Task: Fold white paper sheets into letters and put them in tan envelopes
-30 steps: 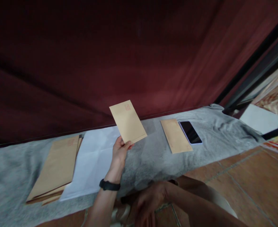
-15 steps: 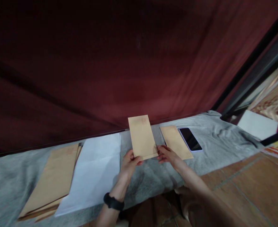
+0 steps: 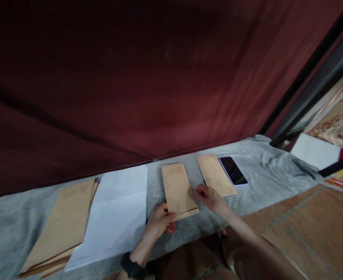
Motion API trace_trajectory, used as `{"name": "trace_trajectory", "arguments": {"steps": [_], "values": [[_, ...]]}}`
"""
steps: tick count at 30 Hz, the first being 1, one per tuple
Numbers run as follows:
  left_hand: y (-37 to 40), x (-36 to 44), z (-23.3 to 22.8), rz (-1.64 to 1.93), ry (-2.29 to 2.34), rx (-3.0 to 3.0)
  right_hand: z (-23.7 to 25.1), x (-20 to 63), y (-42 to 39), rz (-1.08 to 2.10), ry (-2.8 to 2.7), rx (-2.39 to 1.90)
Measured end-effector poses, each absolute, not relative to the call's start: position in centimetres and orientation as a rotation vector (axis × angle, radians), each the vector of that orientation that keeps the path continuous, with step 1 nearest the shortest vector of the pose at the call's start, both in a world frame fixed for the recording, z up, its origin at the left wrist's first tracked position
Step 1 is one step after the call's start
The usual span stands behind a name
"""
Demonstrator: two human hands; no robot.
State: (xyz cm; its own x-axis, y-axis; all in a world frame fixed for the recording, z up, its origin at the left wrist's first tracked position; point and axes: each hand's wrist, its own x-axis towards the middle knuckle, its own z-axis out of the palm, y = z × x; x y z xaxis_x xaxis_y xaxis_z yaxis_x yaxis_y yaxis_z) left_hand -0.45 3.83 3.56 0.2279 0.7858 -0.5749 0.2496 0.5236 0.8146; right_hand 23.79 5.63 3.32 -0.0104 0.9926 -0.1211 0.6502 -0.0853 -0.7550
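Low ledge draped in a grey cloth, backed by a dark red curtain; tiled floor at the near right.

Brown envelope: flat on the cloth near the middle of the ledge, long side running from near edge to far edge.
Left hand: fingers closed on the envelope's near left corner; black band on the wrist.
Right hand: fingers loosely curled, tips at the envelope's right edge; whether they grip cannot be told.
Second brown envelope: just right, apart.
Phone: dark screen up, beside that envelope's right edge.
White sheet: left of the held envelope.
Stack of brown envelopes: toward the left end, partly under the sheet.
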Motion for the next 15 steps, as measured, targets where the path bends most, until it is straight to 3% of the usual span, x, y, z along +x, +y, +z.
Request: {"name": "trace_trajectory", "arguments": {"steps": [3, 8, 15], "values": [[3.6, -0.6, 3.5, 0.461, 1.327, 0.991, 3.7, 23.4, 5.2, 0.520, -1.873, -1.700], [3.5, -0.2, 4.1, 0.416, 1.376, 1.073, 2.6, 20.5, 3.5, 0.339, -2.207, -1.399], [3.7, -0.6, 5.3, 0.211, 1.722, 1.622, -0.2, 19.2, 1.8, 0.113, -2.427, -1.390]]}}
